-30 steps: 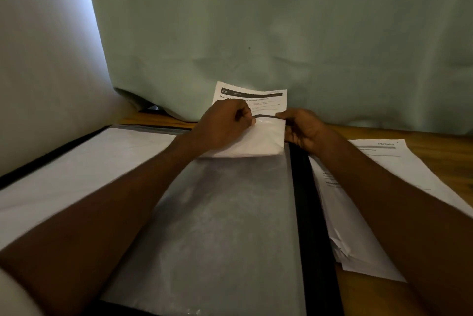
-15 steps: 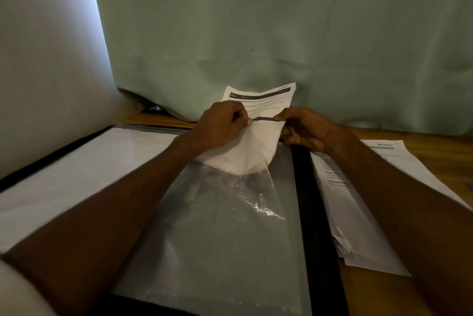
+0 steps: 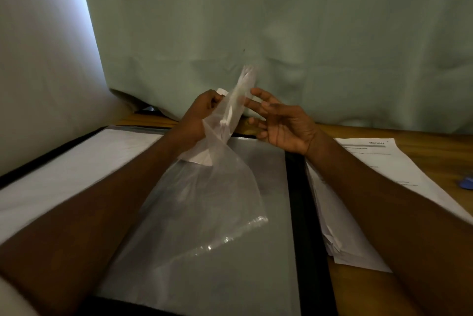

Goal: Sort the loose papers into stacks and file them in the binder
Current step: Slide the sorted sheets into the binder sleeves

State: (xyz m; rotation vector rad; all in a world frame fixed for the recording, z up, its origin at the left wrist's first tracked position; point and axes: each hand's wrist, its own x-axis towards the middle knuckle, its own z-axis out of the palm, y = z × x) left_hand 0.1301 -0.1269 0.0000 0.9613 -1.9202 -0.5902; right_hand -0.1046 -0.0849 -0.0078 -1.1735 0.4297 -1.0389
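A black binder lies open on the wooden desk. My left hand grips the top edge of a clear plastic sleeve and holds it lifted and twisted off the right-hand page. A white sheet sits partly inside the sleeve; its upper part is blurred at the sleeve's mouth. My right hand hovers just right of the sleeve's top with fingers spread and holds nothing. A stack of loose printed papers lies on the desk to the right of the binder.
The binder's left page shows a white sheet in a sleeve. A pale green curtain hangs close behind the desk, with a white wall at left. A small blue object sits at the right edge, by the paper stack.
My left hand has pulled the sleeve's top up and off the page, twisting it. My right hand has let go of the sheet's edge and opened its fingers.
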